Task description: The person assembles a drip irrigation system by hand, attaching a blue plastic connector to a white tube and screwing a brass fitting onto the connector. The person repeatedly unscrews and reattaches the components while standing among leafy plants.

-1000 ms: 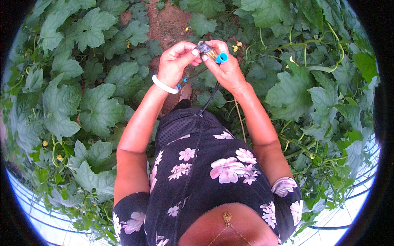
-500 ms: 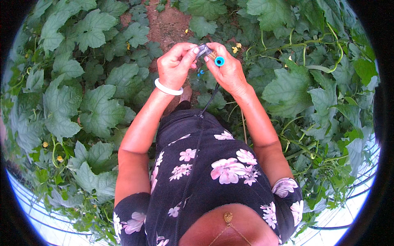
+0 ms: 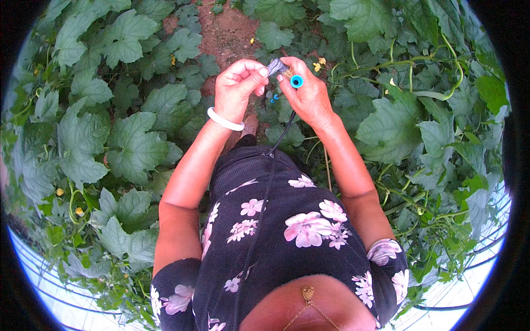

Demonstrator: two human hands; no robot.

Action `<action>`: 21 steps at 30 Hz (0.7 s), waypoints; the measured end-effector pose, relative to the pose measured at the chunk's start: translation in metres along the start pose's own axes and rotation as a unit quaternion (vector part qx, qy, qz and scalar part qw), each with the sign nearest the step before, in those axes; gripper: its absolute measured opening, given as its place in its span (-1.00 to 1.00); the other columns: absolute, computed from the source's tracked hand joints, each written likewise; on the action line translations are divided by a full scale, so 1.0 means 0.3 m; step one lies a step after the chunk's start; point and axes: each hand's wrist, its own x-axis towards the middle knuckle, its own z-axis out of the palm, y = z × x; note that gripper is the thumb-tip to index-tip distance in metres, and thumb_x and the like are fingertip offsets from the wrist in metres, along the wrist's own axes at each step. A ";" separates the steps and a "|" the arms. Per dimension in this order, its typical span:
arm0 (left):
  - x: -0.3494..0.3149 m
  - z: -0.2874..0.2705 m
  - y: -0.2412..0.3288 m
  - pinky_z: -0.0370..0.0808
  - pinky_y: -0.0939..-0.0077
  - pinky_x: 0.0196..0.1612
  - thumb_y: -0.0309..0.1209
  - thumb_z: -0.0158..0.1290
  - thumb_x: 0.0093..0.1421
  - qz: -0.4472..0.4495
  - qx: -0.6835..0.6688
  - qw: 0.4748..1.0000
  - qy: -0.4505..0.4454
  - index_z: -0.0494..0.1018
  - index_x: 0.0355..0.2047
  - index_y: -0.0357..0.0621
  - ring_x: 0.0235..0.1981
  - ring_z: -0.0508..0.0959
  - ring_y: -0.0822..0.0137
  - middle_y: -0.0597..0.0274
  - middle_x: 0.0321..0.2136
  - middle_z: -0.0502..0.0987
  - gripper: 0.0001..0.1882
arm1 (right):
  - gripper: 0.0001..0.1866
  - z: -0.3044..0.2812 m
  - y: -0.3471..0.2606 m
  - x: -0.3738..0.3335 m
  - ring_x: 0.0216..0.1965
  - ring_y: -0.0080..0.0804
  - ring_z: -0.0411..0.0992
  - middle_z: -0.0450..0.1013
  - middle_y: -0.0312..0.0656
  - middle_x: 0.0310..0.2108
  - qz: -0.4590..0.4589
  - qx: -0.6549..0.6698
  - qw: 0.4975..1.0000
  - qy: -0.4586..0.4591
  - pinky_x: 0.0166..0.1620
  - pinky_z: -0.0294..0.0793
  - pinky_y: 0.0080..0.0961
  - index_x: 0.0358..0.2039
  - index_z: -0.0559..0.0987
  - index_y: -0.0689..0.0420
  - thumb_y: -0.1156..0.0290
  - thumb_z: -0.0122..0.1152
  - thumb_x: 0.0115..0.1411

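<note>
Brush bristles sit pinched between left hand fingers; right hand fingers grip its blue-capped end, handle running across.

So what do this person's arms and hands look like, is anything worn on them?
Both forearms are bare. The left hand has a plain white bangle around its wrist; the right hand shows no ring or band. Short black sleeves with pink flower print end above the elbows. No gloves.
</note>
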 end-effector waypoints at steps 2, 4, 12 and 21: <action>0.003 -0.004 0.001 0.42 0.60 -0.44 -0.48 0.09 0.32 -0.042 -0.026 0.999 -0.016 0.51 -0.26 -0.21 -0.52 0.50 0.46 0.23 -0.45 0.57 -0.94 | -0.65 -0.003 0.002 -0.002 -0.16 0.03 0.57 0.55 -0.05 -0.12 0.002 0.000 1.000 0.001 -0.18 0.57 -0.17 0.03 0.44 0.06 0.35 0.25 0.25; 0.004 -0.006 0.002 0.42 0.59 -0.43 -0.47 0.08 0.32 -0.085 -0.033 0.995 -0.038 0.50 -0.27 -0.20 -0.52 0.49 0.46 0.23 -0.46 0.56 -0.93 | -0.64 -0.006 0.002 -0.003 -0.16 0.03 0.57 0.55 -0.05 -0.11 0.001 0.000 1.000 -0.005 -0.18 0.57 -0.18 0.04 0.44 0.07 0.36 0.26 0.25; 0.050 -0.049 0.011 0.41 0.59 -0.47 -0.45 0.11 0.26 -0.177 -0.083 0.976 -0.094 0.50 -0.31 -0.20 -0.55 0.48 0.48 0.26 -0.50 0.54 -0.92 | -0.63 -0.010 0.033 -0.015 -0.09 -0.37 0.56 0.53 -0.16 -0.11 -0.019 0.094 0.995 -0.038 -0.04 0.53 -0.45 0.06 0.44 0.18 0.43 0.29 0.28; 0.085 -0.087 0.067 0.47 0.60 -0.28 -0.39 0.16 0.30 -0.147 0.037 0.951 -0.268 0.57 -0.22 -0.21 -0.40 0.51 0.55 0.38 -0.41 0.56 -0.85 | -0.67 -0.036 0.072 -0.020 -0.10 -0.44 0.51 0.50 -0.21 -0.16 -0.034 0.209 0.971 -0.109 -0.02 0.49 -0.49 0.00 0.43 0.21 0.41 0.28 0.30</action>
